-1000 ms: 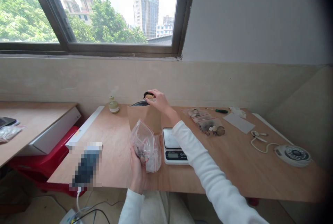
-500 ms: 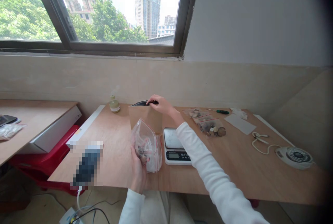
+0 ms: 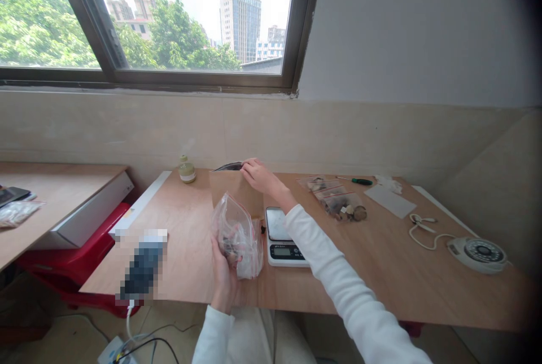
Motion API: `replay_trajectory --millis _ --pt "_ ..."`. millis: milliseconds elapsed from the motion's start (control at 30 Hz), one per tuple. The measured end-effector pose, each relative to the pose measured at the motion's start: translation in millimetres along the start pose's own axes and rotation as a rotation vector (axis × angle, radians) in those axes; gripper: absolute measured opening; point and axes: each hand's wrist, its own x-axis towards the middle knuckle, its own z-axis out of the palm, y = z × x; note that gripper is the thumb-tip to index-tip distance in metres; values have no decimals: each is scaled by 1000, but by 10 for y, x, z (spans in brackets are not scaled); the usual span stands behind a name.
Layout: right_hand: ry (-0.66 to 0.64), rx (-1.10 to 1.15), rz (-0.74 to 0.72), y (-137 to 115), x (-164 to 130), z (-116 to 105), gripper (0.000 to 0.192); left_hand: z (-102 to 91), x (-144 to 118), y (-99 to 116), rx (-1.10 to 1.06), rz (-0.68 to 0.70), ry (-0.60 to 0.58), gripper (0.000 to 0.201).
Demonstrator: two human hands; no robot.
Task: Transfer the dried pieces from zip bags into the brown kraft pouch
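My left hand [image 3: 224, 273] is closed around a clear zip bag [image 3: 231, 228] with small items inside, too blurred by the plastic to name. Behind it stands a brown paper bag [image 3: 237, 189], its mouth dark and partly open. At the right of that mouth, my right hand [image 3: 258, 175] has its fingers bent together on the rim. A small black piece [image 3: 263, 229] shows between the clear bag and a white kitchen scale [image 3: 279, 228], which my right sleeve partly covers.
Zip bags of small parts [image 3: 339, 203], a green-handled screwdriver [image 3: 362, 182] and a white sheet [image 3: 389, 200] lie right. A round white device [image 3: 478, 254] with a cord is farther right. On the left are a blurred phone [image 3: 141, 268] and a small bottle [image 3: 186, 171].
My right hand has lowered slightly and its fingers have closed over the paper bag's rim. A small black piece now shows beside the scale. My left hand stays nearly still.
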Motion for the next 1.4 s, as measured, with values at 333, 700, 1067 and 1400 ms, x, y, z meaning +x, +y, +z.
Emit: replay_trajectory --millis 333,700,1067,1400 --pt "-352 -19 277 89 -895 265 19 -124 80 64 4 98 -1 50" --pt "-419 -96 340 18 -1237 665 25 -93 52 26 -8 81 1 49" --pt "244 311 121 -87 -115 -260 20 -109 32 47 3 99 -29 52" --pt "84 97 144 66 240 -54 22 -38 -8 60 -21 75 -43 53"
